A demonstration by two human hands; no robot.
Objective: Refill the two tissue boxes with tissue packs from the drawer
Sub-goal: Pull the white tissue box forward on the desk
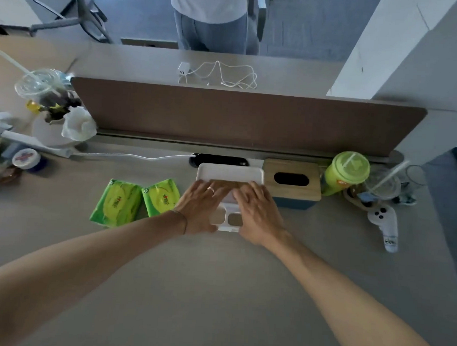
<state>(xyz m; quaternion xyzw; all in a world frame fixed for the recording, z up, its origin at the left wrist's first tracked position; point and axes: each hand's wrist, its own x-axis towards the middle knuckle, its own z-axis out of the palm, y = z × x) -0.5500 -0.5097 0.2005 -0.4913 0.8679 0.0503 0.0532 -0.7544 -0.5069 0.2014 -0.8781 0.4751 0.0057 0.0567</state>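
Note:
A white tissue box stands mid-desk with small compartments at its near end. My left hand and my right hand both rest on its wooden lid, fingers spread over the top and gripping its sides. Right of it, touching, a second tissue box has a wooden lid with a dark oval slot over a blue base. Two green tissue packs lie side by side on the desk left of my left hand.
A brown divider panel runs along the back. A green cup, clear cups and a white controller sit at right. Cups, a white bag and a jar crowd the left. A person stands behind the desk.

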